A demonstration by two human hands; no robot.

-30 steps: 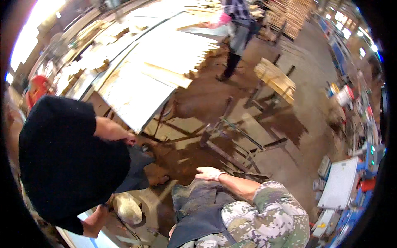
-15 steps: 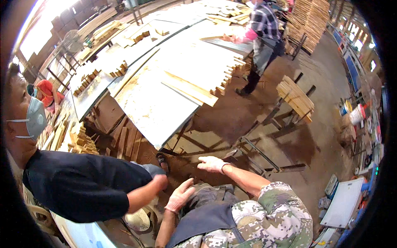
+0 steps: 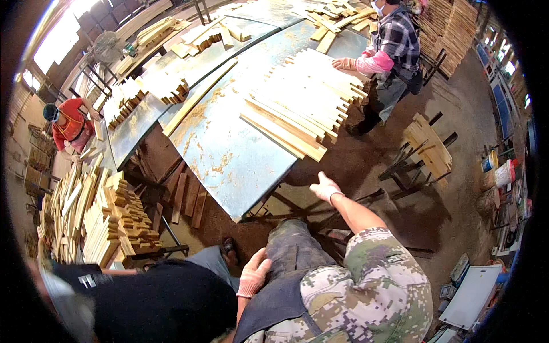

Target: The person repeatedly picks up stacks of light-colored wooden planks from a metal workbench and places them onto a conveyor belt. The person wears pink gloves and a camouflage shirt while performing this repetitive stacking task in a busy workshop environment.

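My right hand (image 3: 326, 187), in a pale work glove, reaches out beyond my knee with nothing in it, its fingers stretched. It is nearest to the front corner of a metal-topped table (image 3: 229, 183), apart from it. Beside my thigh hangs my left hand (image 3: 255, 274), gloved too and holding nothing, with thumb and fingers apart. A row of long wooden strips (image 3: 303, 97) covers the table's right part. Along its near side lie a few loose strips (image 3: 283, 128), their ends jutting past the edge.
A person in a dark shirt (image 3: 166, 300) is close on my left. Across the table a person in checks (image 3: 394, 46) touches the strips; another in red (image 3: 71, 123) works far left. Stacked wood (image 3: 108, 223) stands left. A metal stand (image 3: 426, 148) holds boards at right.
My view has shifted, and the table sits closer to me. My right arm reaches further forward. The dark-shirted person has dropped lower in view, and the checked-shirt person's hand rests on the strips.
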